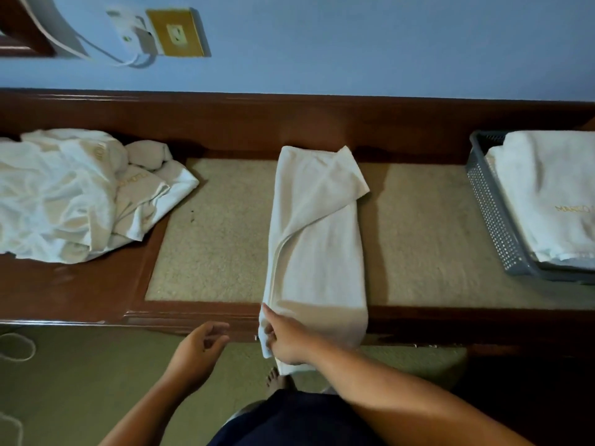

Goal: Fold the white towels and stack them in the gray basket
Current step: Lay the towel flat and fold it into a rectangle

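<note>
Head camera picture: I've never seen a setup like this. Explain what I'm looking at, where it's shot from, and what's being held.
There is no machine here. A person wears one camera on the head, and it looks down at their own two bare hands. The right hand grips the near end of a half-folded white towel. The towel lies lengthwise on the wooden table, with its near end hanging over the edge. The left hand hovers beside it, loosely curled, holding nothing. On the left lies a rumpled pile of unfolded towels. On the right stands the gray basket, with a stack of folded towels in it.
</note>
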Motion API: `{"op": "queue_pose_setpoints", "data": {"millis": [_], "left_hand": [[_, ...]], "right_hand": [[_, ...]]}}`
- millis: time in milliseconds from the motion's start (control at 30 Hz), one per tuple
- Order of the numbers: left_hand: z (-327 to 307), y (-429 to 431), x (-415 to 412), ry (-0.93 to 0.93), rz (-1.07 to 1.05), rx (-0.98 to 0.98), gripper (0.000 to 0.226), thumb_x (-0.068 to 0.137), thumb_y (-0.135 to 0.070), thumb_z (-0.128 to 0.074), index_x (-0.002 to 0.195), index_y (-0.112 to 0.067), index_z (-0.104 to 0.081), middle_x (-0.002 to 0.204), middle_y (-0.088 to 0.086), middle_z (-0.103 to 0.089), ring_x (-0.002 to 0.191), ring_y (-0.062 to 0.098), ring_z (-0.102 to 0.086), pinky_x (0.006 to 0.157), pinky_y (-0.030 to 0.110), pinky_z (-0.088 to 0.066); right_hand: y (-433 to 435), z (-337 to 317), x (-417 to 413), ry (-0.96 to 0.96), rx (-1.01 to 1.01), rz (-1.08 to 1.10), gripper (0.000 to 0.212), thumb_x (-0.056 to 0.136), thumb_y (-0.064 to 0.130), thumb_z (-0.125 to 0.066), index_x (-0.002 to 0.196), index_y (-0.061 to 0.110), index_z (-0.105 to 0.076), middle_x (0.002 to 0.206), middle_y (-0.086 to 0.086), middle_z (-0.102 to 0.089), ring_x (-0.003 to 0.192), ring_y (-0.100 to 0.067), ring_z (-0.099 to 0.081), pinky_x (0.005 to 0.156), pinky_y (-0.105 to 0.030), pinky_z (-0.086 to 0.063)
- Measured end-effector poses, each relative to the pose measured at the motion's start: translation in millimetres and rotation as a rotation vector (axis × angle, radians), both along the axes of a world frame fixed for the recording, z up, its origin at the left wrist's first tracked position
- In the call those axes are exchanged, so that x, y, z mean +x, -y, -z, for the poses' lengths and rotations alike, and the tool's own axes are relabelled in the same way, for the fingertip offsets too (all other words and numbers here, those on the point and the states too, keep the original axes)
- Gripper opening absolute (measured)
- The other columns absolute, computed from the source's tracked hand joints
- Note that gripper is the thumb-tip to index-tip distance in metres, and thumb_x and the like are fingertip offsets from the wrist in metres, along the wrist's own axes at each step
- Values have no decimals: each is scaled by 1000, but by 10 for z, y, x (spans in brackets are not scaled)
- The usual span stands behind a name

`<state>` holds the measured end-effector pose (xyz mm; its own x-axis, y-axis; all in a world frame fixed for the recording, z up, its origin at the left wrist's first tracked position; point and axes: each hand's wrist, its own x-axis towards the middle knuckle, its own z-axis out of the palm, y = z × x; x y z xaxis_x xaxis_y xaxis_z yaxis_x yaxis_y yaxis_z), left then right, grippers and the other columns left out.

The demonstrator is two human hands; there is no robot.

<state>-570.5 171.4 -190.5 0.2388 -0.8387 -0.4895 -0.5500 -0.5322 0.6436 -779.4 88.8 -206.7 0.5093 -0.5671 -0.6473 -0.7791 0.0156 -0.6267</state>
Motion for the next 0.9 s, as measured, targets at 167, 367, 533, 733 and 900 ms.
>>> {"op": "queue_pose_setpoints", "data": {"millis": [167,367,533,733,900], "left_hand": [[103,-7,-149,-8,4,23,19,96,-28,-66,111,-39,-62,109,-13,-68,93,3,-66,72,23,-52],[160,233,-735,49,193,-76,21,99,-29,-60,113,-44,-56,120,-19,-58,101,-4,-59,82,14,-44],[289,608,-1260,182,412,-197,37,97,-36,-52,133,-33,-59,142,-17,-51,129,8,-49,108,27,-38],[471,1108,-1691,273,570,-132,62,101,-44,-37,159,-25,-27,169,-6,-9,156,18,-12,120,25,-5],[634,1652,-1795,390,643,-28,76,106,-43,-34,159,-17,14,160,-3,30,153,19,21,120,31,12]], "right_hand": [[89,-15,-256,-30,-135,-60,66,99,28,-51,158,28,-22,150,-2,-39,135,-23,-45,109,-36,-40],[418,-125,-886,-68,-276,-33,53,102,18,-40,154,28,-33,146,5,-37,126,-16,-47,101,-33,-44],[833,-141,-1360,-143,-347,-35,55,101,18,-45,154,24,-33,151,3,-33,134,-21,-43,108,-36,-41],[1357,-173,-1760,-195,-388,-16,61,100,21,-46,158,25,-26,165,1,-19,145,-21,-35,113,-31,-35],[1821,-146,-1935,-226,-375,19,61,103,26,-45,159,28,-22,166,3,-15,147,-22,-30,115,-34,-34]]}}
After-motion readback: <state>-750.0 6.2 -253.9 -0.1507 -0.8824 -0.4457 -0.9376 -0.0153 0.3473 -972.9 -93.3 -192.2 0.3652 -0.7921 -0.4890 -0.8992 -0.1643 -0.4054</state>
